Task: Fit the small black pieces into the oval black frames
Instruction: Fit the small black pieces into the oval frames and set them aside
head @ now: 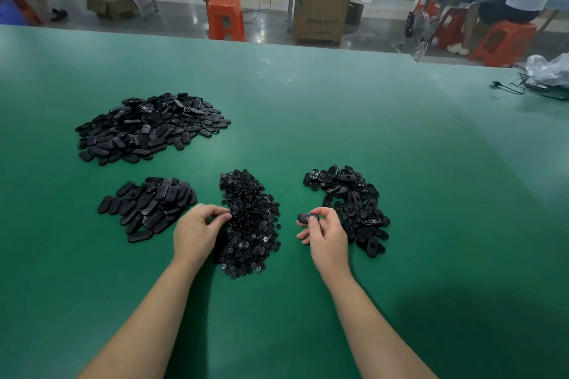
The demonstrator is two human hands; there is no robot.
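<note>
The heap of small black pieces (249,221) sits in the middle of the green table (338,120) and serves as the reference for everything else. Just to its right, the right hand (326,234) pinches a single oval frame (306,218) between thumb and curled fingers, holding it clear of the table; whether a piece is already seated in it is too small to tell. At the heap's left edge, the left hand (197,231) has its fingertips curled into the pieces, apparently picking one out, though what it has hold of is hidden. Right of the heap, beyond the right hand, lies a loose pile of open frames (351,206), seemingly the stock yet to be fitted. Left of the heap lies a flatter pile of closed-looking ovals (147,206), and further up and left a much larger mound (147,126) of the same. If those two are finished work, a good share is done, but the sizeable heap and the right-hand pile suggest plenty remains.
</note>
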